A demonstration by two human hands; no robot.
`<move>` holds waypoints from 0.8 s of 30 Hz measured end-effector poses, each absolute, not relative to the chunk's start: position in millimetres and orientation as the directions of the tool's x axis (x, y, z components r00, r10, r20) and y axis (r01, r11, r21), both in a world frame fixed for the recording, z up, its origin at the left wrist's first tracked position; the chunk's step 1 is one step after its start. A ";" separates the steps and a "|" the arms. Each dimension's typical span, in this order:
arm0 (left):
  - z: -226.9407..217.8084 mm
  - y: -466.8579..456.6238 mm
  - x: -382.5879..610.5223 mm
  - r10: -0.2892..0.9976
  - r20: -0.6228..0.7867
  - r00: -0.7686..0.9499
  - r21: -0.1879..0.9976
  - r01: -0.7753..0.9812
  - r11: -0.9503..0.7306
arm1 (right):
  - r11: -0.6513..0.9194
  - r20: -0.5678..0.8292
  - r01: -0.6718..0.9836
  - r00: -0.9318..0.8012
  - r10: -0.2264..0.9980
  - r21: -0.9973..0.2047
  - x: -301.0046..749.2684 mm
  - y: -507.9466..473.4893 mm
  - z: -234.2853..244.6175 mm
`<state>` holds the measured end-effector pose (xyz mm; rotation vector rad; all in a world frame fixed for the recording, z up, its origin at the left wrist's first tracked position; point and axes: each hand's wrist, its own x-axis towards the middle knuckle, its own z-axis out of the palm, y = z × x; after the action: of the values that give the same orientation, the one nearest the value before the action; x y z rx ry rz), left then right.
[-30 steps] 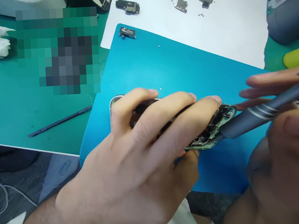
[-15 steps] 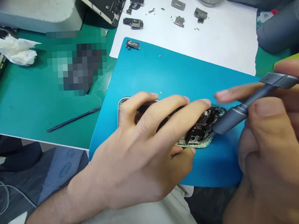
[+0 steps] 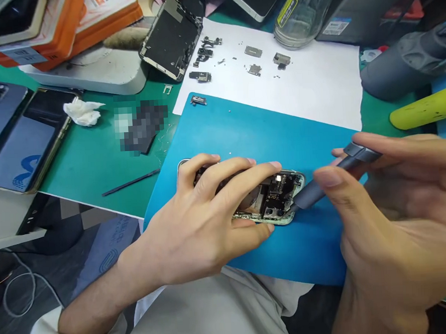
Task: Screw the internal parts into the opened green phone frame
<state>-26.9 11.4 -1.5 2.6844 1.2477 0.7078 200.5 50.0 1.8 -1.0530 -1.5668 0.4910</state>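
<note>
An opened phone (image 3: 279,194) lies on a blue mat (image 3: 265,254), its circuit board and camera lenses exposed at the right end. My left hand (image 3: 207,222) is laid across it, fingers over the far edge and thumb at the near edge, gripping the frame. My right hand (image 3: 393,218) holds a dark grey screwdriver (image 3: 314,192) between thumb and fingers. The shaft slants down to the left, and its tip is at the phone's right corner beside the lenses. Whether the tip sits in a screw is too small to tell.
White paper (image 3: 316,92) carries several small phone parts. A removed screen (image 3: 171,37) leans behind it, near a glass jar (image 3: 301,18). Left on the green table are a black spudger (image 3: 130,182), a crumpled tissue (image 3: 83,112) and two phones. A yellow-green tube (image 3: 425,109) lies at right.
The view has shifted, so more of the table's back and left shows. My right fingers have moved on the screwdriver's handle. My left hand stays on the phone.
</note>
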 end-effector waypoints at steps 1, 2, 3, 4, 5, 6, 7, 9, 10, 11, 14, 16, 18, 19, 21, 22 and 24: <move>-1.9 11.4 -27.9 0.729 0.378 0.570 0.263 0.689 -0.675 | 0.539 0.574 0.337 0.007 0.819 -0.772 200.4 50.5 2.0; -2.1 11.5 -29.0 0.723 0.384 0.575 0.258 0.684 -0.682 | 0.544 0.575 0.327 -0.002 0.818 -0.773 200.1 50.4 2.6; -1.8 11.8 -29.9 0.719 0.382 0.581 0.258 0.680 -0.687 | 0.527 0.561 0.336 0.005 0.828 -0.780 199.6 49.7 3.6; -1.3 12.2 -30.6 0.716 0.377 0.588 0.260 0.675 -0.691 | 0.501 0.546 0.358 0.030 0.837 -0.788 198.9 48.7 4.8; -0.5 12.6 -31.2 0.714 0.367 0.597 0.263 0.669 -0.695 | 0.488 0.543 0.378 0.047 0.838 -0.786 198.2 47.6 6.2; 0.5 13.0 -31.6 0.711 0.355 0.607 0.266 0.664 -0.699 | 0.483 0.539 0.380 0.052 0.841 -0.789 197.5 46.5 7.4; 1.5 13.5 -31.9 0.709 0.346 0.615 0.270 0.658 -0.703 | 0.473 0.521 0.363 0.043 0.853 -0.803 196.9 45.6 8.4; 3.0 14.0 -32.3 0.705 0.351 0.615 0.278 0.651 -0.706 | 0.446 0.482 0.331 0.031 0.876 -0.832 196.7 44.2 9.4; 3.5 14.2 -32.5 0.703 0.358 0.614 0.281 0.648 -0.708 | 0.430 0.473 0.340 0.051 0.879 -0.836 197.0 43.8 9.3; 3.8 14.4 -32.8 0.702 0.363 0.613 0.284 0.644 -0.710 | 0.419 0.473 0.357 0.075 0.878 -0.835 197.6 43.6 9.1; 3.8 15.1 -33.9 0.700 0.370 0.611 0.293 0.638 -0.712 | 0.411 0.461 0.356 0.065 0.885 -0.839 200.5 43.2 7.8; 3.4 16.1 -34.5 0.693 0.370 0.619 0.292 0.631 -0.719 | 0.396 0.434 0.332 0.048 0.900 -0.856 202.4 43.0 7.4; 3.2 16.9 -34.5 0.686 0.369 0.627 0.285 0.626 -0.726 | 0.405 0.458 0.354 0.076 0.886 -0.843 204.0 42.9 7.4; 3.3 17.2 -34.3 0.684 0.369 0.629 0.281 0.626 -0.727 | 0.409 0.463 0.359 0.078 0.883 -0.839 204.6 43.0 7.4; 3.6 17.4 -34.1 0.685 0.368 0.629 0.277 0.629 -0.727 | 0.399 0.440 0.342 0.048 0.897 -0.851 205.2 43.3 7.5; 3.8 17.2 -34.0 0.684 0.369 0.629 0.276 0.629 -0.727 | 0.393 0.427 0.332 0.035 0.904 -0.858 205.4 43.6 7.5; 4.2 16.8 -34.3 0.684 0.368 0.630 0.273 0.631 -0.727 | 0.396 0.433 0.331 0.043 0.901 -0.857 205.3 44.7 7.6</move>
<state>-34.3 16.8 4.2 2.7283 1.1054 0.6906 205.3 44.7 7.6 -1.1462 -1.5201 0.6299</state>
